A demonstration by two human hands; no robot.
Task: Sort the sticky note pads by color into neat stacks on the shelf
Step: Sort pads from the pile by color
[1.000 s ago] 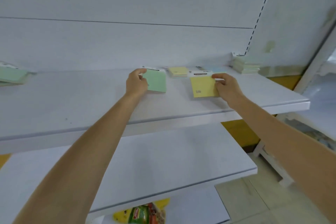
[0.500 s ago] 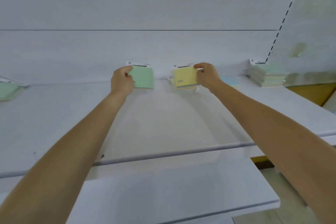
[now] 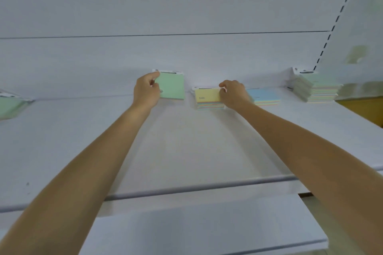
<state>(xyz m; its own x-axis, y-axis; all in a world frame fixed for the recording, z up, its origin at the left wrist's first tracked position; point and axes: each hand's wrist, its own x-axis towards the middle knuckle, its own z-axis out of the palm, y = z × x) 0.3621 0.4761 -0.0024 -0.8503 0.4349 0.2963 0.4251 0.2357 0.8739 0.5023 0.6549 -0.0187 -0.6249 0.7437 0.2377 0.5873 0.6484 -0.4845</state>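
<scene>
My left hand (image 3: 146, 91) grips a green sticky note pad (image 3: 173, 86) by its left edge and holds it tilted up near the back of the white shelf (image 3: 186, 141). My right hand (image 3: 234, 94) holds the right edge of a yellow pad (image 3: 207, 95) that lies on top of a small stack at the back of the shelf. Just right of that hand lies a blue-topped stack (image 3: 263, 95). A taller stack with a green top (image 3: 317, 87) stands in the back right corner.
Another green pad (image 3: 10, 105) lies at the far left of the shelf. A white back wall (image 3: 186, 6) rises behind the pads. A lower white shelf (image 3: 207, 225) juts out below the front edge.
The right hand has lowered the yellow pad onto the stack at the back. The left hand has kept the green pad raised, shifted slightly. The view has moved closer.
</scene>
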